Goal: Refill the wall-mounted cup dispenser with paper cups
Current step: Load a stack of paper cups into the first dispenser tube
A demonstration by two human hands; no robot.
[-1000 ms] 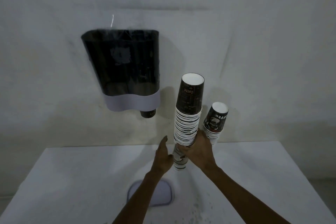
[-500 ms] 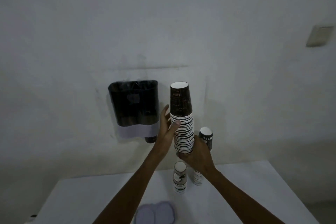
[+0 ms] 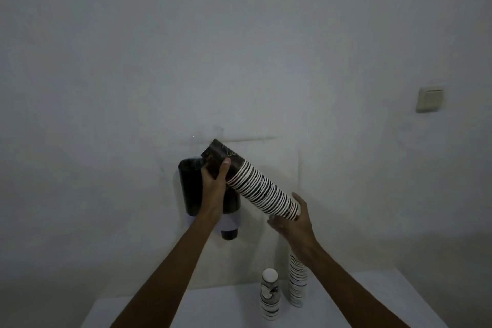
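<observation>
A plain, pale grey painted wall (image 3: 239, 48) fills most of the view; its surface is dull and dimly lit. A faint horizontal line (image 3: 250, 139) crosses the wall near the centre, and a faint vertical line (image 3: 298, 168) drops from near its right end. A cream rectangular wall switch plate (image 3: 429, 99) is fixed to the wall at the right, slightly tilted in the view. A white flat-topped counter (image 3: 372, 298) stands against the wall at the bottom, with its back edge meeting the wall.
</observation>
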